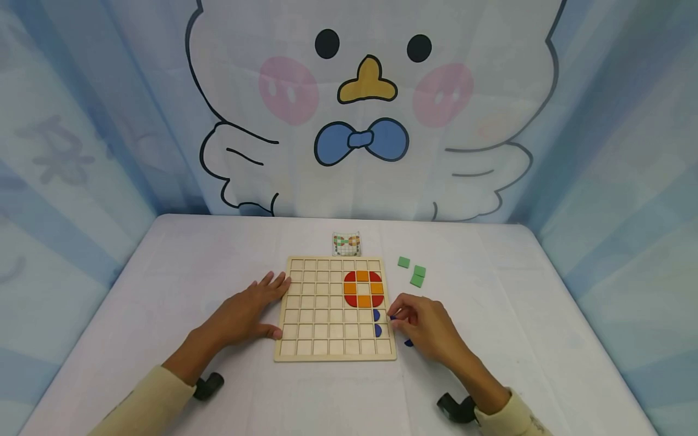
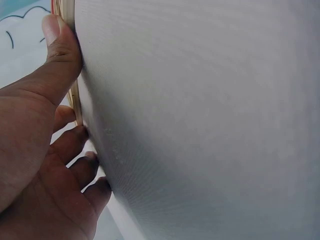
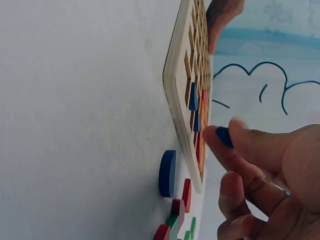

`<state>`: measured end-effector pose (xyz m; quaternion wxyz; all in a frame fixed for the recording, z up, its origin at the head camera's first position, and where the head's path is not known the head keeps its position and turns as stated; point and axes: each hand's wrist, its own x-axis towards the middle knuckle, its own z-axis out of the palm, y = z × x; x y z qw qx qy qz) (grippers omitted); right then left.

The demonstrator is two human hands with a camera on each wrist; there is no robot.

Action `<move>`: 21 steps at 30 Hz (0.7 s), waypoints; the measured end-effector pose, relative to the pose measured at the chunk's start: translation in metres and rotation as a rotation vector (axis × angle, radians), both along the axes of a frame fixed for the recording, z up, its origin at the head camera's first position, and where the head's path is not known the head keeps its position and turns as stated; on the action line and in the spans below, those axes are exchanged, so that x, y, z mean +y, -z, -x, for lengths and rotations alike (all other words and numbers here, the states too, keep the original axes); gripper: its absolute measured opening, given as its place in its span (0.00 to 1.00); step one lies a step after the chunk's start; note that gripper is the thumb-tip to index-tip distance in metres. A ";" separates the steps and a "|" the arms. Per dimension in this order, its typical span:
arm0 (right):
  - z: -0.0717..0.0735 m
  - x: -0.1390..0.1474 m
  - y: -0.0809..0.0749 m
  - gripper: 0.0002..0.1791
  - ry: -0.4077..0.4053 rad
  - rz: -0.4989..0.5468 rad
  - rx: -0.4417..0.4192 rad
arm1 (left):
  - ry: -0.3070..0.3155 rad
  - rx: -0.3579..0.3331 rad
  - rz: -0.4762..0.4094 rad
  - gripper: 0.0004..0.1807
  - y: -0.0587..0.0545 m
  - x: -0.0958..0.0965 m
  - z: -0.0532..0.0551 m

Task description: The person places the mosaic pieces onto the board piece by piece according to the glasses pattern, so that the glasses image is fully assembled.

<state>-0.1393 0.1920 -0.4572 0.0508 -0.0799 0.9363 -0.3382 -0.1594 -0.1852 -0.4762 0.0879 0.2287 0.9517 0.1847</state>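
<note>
A wooden grid board (image 1: 335, 358) lies flat on the table. The fingertips and thumb of my left hand (image 1: 245, 310) touch its left edge, fingers spread. Between thumb and index finger my right hand (image 1: 428, 327) pinches a small blue block (image 3: 224, 136), just off the board's right edge; the fingers partly cover it. Two blue half-round blocks (image 1: 377, 315) sit in right-hand cells. Above them, red quarter-round blocks (image 1: 349, 301) and orange square blocks (image 1: 362, 276) form a ring around one bare cell. Another blue half-round block (image 3: 167, 173) stands on edge beside the board.
Green square blocks (image 1: 417, 276) lie to the right of the board. Low in the right wrist view, red blocks (image 3: 187, 195) and a green block (image 3: 172, 226) stand on the table. Behind the board is a small pattern card (image 1: 346, 244). A printed curtain (image 1: 360, 181) hangs at the back.
</note>
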 end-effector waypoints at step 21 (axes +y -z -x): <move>-0.011 -0.015 0.007 0.12 -0.057 0.079 -0.011 | 0.001 0.006 0.011 0.60 0.002 0.000 0.001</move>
